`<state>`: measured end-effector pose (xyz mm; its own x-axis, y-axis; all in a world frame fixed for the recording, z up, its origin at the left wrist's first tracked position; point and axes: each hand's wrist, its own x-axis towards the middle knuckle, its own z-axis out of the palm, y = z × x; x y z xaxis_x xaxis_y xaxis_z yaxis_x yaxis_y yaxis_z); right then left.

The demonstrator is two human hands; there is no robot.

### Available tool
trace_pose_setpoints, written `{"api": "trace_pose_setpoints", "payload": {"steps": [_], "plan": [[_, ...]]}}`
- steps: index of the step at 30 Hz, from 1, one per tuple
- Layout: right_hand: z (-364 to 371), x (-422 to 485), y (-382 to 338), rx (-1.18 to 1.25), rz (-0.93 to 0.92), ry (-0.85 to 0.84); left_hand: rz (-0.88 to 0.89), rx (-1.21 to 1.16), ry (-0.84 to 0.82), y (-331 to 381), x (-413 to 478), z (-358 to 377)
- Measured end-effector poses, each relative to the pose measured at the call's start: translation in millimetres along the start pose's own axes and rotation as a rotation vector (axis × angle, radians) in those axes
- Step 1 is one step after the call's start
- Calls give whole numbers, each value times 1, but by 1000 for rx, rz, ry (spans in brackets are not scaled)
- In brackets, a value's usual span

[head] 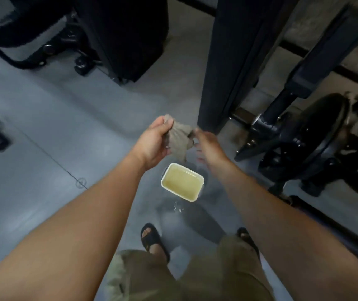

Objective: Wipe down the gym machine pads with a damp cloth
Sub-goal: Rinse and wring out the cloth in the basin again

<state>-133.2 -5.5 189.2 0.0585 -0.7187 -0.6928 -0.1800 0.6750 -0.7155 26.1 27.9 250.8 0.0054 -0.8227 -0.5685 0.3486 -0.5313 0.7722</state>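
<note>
A bunched grey cloth (179,139) hangs between my hands, above the floor. My left hand (154,144) grips its upper left part with fingers curled round it. My right hand (209,146) is blurred and touches the cloth's right side; whether it grips is unclear. Directly below stands a white rectangular tub (182,182) holding yellowish water. No machine pad is plainly visible.
Wet patches and droplets (179,208) lie on the grey floor near the tub. A dark upright machine column (234,61) rises at right, a weight plate and frame (321,135) further right, and black machine bases (117,35) at the back left. My sandalled feet (152,240) stand below.
</note>
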Motion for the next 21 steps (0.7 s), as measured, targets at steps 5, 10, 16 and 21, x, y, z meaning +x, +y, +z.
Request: {"api": "trace_pose_setpoints", "payload": {"steps": [5, 10, 16, 21], "plan": [[17, 16, 8, 444, 178, -140, -75, -85, -93, -7, 39, -30], [27, 82, 46, 415, 64, -132, -105, -5, -8, -61, 99, -62], [19, 178, 125, 168, -110, 57, 11, 217, 278, -177, 177, -99], [17, 271, 218, -317, -200, 37, 5, 446, 214, -290, 254, -145]]}}
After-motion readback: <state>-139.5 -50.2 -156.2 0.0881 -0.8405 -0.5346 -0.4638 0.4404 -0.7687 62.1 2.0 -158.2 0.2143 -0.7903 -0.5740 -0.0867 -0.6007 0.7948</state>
